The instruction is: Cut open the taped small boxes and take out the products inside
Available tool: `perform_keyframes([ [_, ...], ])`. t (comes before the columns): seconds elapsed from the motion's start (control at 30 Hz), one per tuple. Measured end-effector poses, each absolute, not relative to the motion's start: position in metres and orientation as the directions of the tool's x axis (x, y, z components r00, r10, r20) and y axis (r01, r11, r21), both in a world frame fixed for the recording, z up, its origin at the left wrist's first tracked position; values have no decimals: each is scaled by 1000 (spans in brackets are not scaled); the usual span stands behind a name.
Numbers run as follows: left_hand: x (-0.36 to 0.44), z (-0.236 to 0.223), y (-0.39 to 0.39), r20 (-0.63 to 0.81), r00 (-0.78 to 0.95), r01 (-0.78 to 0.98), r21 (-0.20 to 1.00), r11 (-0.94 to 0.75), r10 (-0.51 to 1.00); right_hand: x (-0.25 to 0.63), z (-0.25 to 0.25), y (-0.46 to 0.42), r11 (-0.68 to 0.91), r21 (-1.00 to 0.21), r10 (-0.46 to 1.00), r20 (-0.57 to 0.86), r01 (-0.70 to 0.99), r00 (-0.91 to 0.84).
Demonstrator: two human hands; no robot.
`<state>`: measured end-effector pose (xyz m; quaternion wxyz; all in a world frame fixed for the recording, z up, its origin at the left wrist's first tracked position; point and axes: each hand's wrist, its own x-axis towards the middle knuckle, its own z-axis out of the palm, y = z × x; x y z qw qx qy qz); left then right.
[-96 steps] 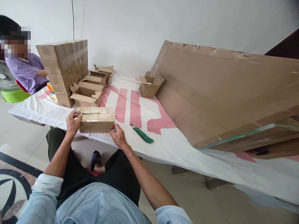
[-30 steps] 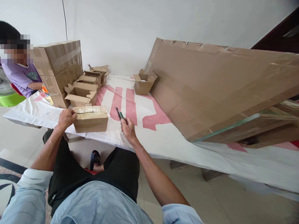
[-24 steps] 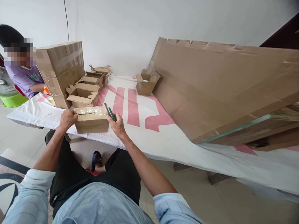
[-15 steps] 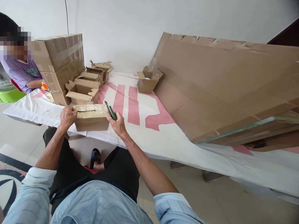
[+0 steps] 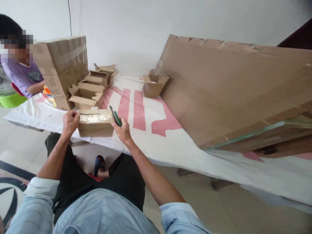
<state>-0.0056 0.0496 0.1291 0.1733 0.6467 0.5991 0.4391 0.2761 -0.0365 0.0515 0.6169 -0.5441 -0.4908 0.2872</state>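
A small cardboard box (image 5: pixel 95 130) sits at the near edge of the worktop (image 5: pixel 168 152), right in front of the person, with shiny clear tape stretched over its top. The left hand (image 5: pixel 70 123) is at the box's left end, its grip narrow and closed on the top corner there. The right hand (image 5: pixel 122 129) has its grip wrapped around a green box cutter (image 5: pixel 117 119) (the blade is out, pointing up and away), and the thumb side of that hand lies close against the box's right end; whether the blade touches the cardboard I cannot tell. Just behind the box, several open boxes (image 5: pixel 87 103) stand in a row running back toward the wall (image 5: pixel 126 39), their flaps up and their edges ragged. To the left of that row rises a stack of taped boxes (image 5: pixel 62 61). Another open box (image 5: pixel 153 90) stands apart, farther back and to the right, close to a large sheet of cardboard (image 5: pixel 219 87) that slants over the right side. White cloth with pink patches (image 5: pixel 138 113) covers the worktop. Beyond the stack, at the far left, another person in a purple shirt (image 5: pixel 20 78) is near a bright green tub (image 5: pixel 12 100)
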Motion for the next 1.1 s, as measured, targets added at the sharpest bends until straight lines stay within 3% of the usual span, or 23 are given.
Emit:
perform_keyframes([
  [0.13,-18,128,52,191,-107,287,946,-154,976,275,53,-38,240,-953,885,293,182,363],
  [0.37,-26,124,56,151,-20,30,988,-151,988,273,51,-41,250,-954,879,296,168,374],
  [0.57,-28,116,64,184,2,111,977,-183,983,277,45,-42,246,-954,882,293,170,370],
  [0.83,-34,112,64,257,182,206,934,-293,949,280,44,-43,252,-956,890,290,150,352],
  [1.1,-38,116,77,207,285,276,917,-287,936,281,45,-42,256,-959,890,283,121,357],
])
